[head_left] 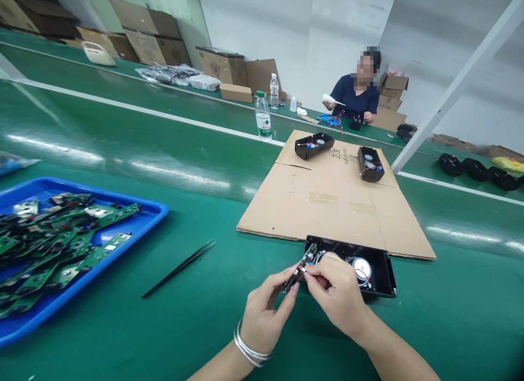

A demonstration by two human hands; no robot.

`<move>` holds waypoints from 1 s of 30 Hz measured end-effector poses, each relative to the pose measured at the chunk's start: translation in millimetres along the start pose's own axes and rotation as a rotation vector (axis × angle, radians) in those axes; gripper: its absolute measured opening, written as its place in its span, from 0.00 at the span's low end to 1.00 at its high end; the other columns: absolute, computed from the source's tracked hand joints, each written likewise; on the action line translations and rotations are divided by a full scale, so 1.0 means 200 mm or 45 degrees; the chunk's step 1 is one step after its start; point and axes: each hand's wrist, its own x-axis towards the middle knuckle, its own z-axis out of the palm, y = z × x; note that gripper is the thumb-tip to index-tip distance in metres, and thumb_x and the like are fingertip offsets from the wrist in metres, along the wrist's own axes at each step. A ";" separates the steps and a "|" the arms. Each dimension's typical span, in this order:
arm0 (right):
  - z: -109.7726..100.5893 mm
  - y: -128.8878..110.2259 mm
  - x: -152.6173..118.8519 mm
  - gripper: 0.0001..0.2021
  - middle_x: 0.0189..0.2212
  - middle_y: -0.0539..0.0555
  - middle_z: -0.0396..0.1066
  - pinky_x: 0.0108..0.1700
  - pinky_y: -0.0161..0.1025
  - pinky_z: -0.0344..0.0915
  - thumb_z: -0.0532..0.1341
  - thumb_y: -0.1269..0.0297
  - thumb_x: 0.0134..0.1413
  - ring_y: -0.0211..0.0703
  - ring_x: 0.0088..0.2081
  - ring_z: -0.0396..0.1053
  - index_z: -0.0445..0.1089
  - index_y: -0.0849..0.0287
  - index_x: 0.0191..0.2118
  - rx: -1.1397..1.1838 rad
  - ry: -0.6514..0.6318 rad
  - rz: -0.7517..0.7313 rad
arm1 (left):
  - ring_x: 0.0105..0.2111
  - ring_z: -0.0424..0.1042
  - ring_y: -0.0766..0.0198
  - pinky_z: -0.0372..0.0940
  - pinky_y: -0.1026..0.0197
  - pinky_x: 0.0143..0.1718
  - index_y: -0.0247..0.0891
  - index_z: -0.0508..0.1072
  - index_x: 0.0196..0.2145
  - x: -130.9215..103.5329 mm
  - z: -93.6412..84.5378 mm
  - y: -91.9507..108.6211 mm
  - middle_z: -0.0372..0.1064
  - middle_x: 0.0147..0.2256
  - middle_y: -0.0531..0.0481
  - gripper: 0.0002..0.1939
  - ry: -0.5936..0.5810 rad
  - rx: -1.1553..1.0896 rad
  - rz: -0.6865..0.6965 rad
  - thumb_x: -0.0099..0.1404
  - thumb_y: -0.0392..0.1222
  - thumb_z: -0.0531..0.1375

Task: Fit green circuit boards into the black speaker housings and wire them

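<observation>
Head view: my left hand [262,310] pinches the small green circuit board [300,267] on edge while my right hand [338,293] grips its connector, best seated gently, just before the open black plastic speaker housing [374,272].

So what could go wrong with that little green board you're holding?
1. The small circuit board is pinched between the left hand and right hand over the open black housing; it might slip or get bent.
2. The thin wires at the right hand's fingertips look delicate and could perhaps be tugged loose.
</observation>
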 end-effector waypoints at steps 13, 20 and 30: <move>0.02 0.03 -0.02 0.04 0.24 0.51 0.59 0.31 0.33 0.50 0.53 0.74 0.55 0.33 0.29 0.51 0.60 0.65 0.29 -0.120 -0.007 -0.061 | 0.27 0.68 0.79 0.64 0.82 0.30 0.29 0.64 0.38 0.12 -0.11 -0.04 0.68 0.29 0.52 0.12 -0.091 0.035 -0.123 0.56 0.38 0.55; 0.04 0.00 -0.02 0.09 0.21 0.49 0.56 0.30 0.31 0.50 0.51 0.74 0.56 0.29 0.26 0.52 0.58 0.66 0.24 0.023 -0.027 0.105 | 0.26 0.67 0.81 0.63 0.82 0.31 0.31 0.61 0.38 0.10 -0.06 0.03 0.68 0.28 0.53 0.13 0.025 0.408 0.267 0.55 0.39 0.56; 0.03 -0.02 -0.03 0.12 0.19 0.49 0.56 0.26 0.29 0.51 0.51 0.73 0.56 0.28 0.24 0.52 0.58 0.67 0.22 0.038 -0.020 0.205 | 0.29 0.68 0.81 0.64 0.84 0.32 0.29 0.62 0.39 0.07 -0.05 0.03 0.68 0.30 0.52 0.15 0.044 0.268 0.155 0.53 0.35 0.57</move>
